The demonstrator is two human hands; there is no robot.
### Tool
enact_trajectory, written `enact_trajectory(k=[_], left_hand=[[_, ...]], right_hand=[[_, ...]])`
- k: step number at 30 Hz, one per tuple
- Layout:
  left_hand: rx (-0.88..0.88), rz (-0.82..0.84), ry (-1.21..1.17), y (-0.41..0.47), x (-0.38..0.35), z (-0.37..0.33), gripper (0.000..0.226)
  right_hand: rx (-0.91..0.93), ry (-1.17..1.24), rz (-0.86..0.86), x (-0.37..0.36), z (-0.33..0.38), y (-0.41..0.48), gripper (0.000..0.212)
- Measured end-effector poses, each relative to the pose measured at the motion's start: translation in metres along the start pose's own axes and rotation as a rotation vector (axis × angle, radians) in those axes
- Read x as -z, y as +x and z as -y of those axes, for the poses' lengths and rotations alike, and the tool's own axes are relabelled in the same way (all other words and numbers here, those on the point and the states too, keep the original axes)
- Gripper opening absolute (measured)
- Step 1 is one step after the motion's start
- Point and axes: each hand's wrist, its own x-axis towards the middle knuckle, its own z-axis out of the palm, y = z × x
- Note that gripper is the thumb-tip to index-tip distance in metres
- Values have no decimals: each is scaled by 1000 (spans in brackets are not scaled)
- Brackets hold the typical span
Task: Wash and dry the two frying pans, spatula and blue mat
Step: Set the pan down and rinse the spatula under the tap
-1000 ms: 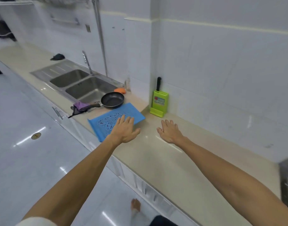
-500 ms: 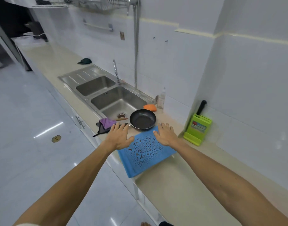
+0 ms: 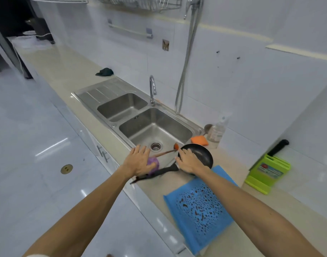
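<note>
A black frying pan (image 3: 202, 153) sits on the counter at the right edge of the sink, its dark handle pointing toward me. My right hand (image 3: 188, 161) lies over the pan's near rim with fingers spread. My left hand (image 3: 138, 161) hovers with straight fingers above a purple cloth (image 3: 153, 162) by the pan handle. A wooden-handled spatula (image 3: 167, 151) with an orange head leans into the right basin. The blue mat (image 3: 201, 206), speckled with dark stains, lies flat on the counter under my right forearm. Only one pan is visible.
The steel double sink (image 3: 140, 115) has a tap (image 3: 152, 89) and a hanging spray hose. An orange sponge (image 3: 199, 140) and a soap bottle (image 3: 217, 131) stand behind the pan. A green knife block (image 3: 266, 172) is at the right. A dark cloth (image 3: 104, 71) lies beyond the drainboard.
The view has swung left toward the sink. Both hands moved off the blue mat to the pan and the purple cloth.
</note>
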Motion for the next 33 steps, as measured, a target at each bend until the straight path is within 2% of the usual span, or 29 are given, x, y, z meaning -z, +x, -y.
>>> enact_trajectory(k=[2, 4, 9, 11, 14, 18, 21, 25, 30, 33], left_hand=[[-28, 19, 20, 8, 1, 21, 78], [-76, 58, 25, 25, 1, 75, 80], [-152, 96, 46, 55, -1, 146, 104], [-176, 103, 31, 69, -5, 163, 99], [-225, 139, 15, 98, -15, 184, 82], [-301, 182, 38, 143, -33, 200, 91], [-325, 219, 8, 184, -50, 211, 67], [-329, 266, -13, 205, -68, 230, 57], [-347, 304, 11, 237, -87, 247, 51], [-380, 363, 22, 244, -99, 250, 55]], right_hand=[[-21, 33, 5, -6, 15, 11, 57], [-77, 99, 19, -19, 51, 45, 53], [-171, 217, -24, -36, 98, 79, 44], [-206, 230, -94, -38, 109, 93, 28], [-323, 307, -226, -38, 116, 122, 21], [-408, 359, -241, -50, 112, 163, 18], [-478, 376, -199, -63, 104, 197, 19], [-686, 534, -164, -86, 94, 227, 18], [-1026, 853, -310, -110, 67, 264, 24], [-1146, 953, -319, -126, 61, 274, 25]])
